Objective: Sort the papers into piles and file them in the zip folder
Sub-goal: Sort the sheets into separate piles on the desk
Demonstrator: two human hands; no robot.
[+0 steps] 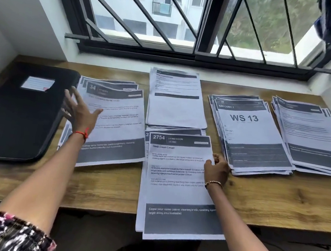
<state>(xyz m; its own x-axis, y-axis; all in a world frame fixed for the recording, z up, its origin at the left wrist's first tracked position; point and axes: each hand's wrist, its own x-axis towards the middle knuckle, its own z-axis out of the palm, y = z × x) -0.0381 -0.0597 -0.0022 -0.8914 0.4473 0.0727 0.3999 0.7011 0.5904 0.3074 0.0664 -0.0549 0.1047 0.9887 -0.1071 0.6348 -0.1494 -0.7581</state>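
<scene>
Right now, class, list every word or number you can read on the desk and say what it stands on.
"34": left white paper pile
"2754": near centre white sheet
"LIVING ROOM": same sheet
"Deep Clean Carpet": same sheet
"BALCONY 1": right-centre white pile
"WS 13": same pile
Too blurred: all body text, far right pile, black zip folder's label.

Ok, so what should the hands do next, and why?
Probably lift the 2754 sheet off its stack: the right hand pinches its right edge, and that stack hangs over the table edge. The left hand is spread open over the 34 pile, so it may go there.
</scene>
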